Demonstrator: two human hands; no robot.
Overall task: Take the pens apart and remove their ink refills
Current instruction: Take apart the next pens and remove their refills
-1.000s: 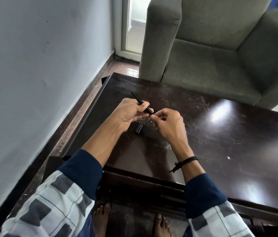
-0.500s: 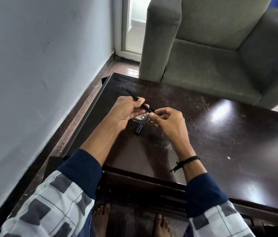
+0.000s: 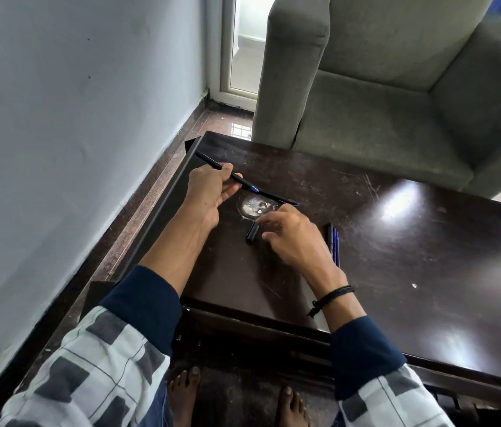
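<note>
My left hand grips a black pen barrel, held slanted above the dark table. A thin refill with a blue spot at its base sticks out of the barrel's right end and reaches over my right hand. That hand is low over the table with its fingers loosely curled, and the fingertips are at the upper end of a black pen cap lying there. Motion blur hides whether they hold anything. Two blue pens lie side by side just right of my right hand.
A pale worn patch marks the table between my hands. A grey armchair stands behind the table, a wall runs close along the left, and my bare feet are under the front edge.
My hands have come apart. The left drew the barrel up and left, baring the refill. The right left the pen's end and dropped to the cap on the table.
</note>
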